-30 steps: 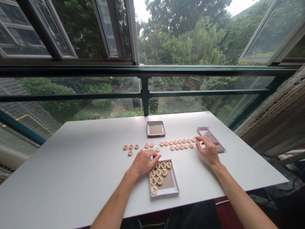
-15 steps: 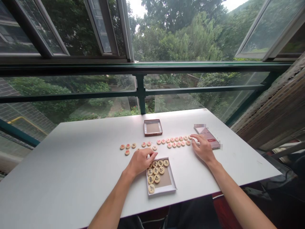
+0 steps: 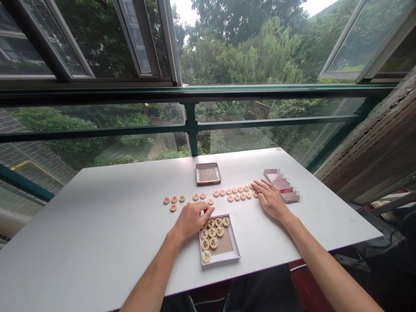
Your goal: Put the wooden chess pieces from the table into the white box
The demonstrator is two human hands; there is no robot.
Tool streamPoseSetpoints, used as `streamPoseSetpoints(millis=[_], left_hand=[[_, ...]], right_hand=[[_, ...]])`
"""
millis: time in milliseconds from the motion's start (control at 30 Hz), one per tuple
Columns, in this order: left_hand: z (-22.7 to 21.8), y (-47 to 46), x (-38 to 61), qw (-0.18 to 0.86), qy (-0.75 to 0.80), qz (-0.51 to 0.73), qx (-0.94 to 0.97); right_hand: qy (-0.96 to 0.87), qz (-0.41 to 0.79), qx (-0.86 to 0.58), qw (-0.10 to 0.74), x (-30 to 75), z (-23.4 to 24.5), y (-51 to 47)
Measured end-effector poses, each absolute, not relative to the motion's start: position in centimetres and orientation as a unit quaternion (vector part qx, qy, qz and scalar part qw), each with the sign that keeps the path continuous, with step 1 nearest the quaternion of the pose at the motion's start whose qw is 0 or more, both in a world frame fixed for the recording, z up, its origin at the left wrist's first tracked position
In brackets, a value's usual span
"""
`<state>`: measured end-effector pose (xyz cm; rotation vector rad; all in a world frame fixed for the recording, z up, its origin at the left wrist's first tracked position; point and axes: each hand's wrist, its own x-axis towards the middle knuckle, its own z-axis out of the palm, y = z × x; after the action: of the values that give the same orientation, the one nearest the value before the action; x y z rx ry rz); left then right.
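My left hand (image 3: 191, 218) rests over the upper left corner of a white box tray (image 3: 237, 255), fingers curled down and thumb pointing right. Whatever lies under those fingers is hidden. Inside the tray sit several xiangqi pieces with black characters (image 3: 212, 232). My right hand (image 3: 272, 200) lies palm down with fingers stretched out, fingertips touching the right end of two rows of xiangqi pieces with red characters (image 3: 234, 190). The piece at the upper end (image 3: 251, 186) shows partly beside the fingertips.
More pieces (image 3: 174, 199) lie in small groups on the left. A dark-rimmed box lid (image 3: 208, 182) stands behind the rows. A reddish, partly pixelated flat object, perhaps a phone (image 3: 286, 188), lies beyond my right hand. The white table (image 3: 97, 225) meets a green railing (image 3: 192, 125).
My right hand has slid a little to the left, and its fingers now cover the end of the upper row. My left hand and the pieces in the tray have stayed put.
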<state>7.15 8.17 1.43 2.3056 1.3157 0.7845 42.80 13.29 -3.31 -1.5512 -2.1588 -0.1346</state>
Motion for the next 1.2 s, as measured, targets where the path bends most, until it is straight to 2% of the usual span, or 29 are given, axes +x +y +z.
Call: streamPoseSetpoints(millis=[200, 567, 1200], left_hand=[[1.2, 8.2, 7.1, 0.192, 0.472, 0.276, 0.815], [1.3, 8.2, 7.2, 0.189, 0.47, 0.28, 0.815], [1.2, 8.2, 7.2, 0.184, 0.466, 0.283, 0.818]], right_hand=[[-0.76, -0.006, -0.623, 0.185, 43.6, -2.1, 15.2], [-0.734, -0.069, -0.661, 0.141, 43.8, -0.9, 13.3], [-0.717, -0.107, -0.659, 0.201, 42.6, -1.9, 9.7]])
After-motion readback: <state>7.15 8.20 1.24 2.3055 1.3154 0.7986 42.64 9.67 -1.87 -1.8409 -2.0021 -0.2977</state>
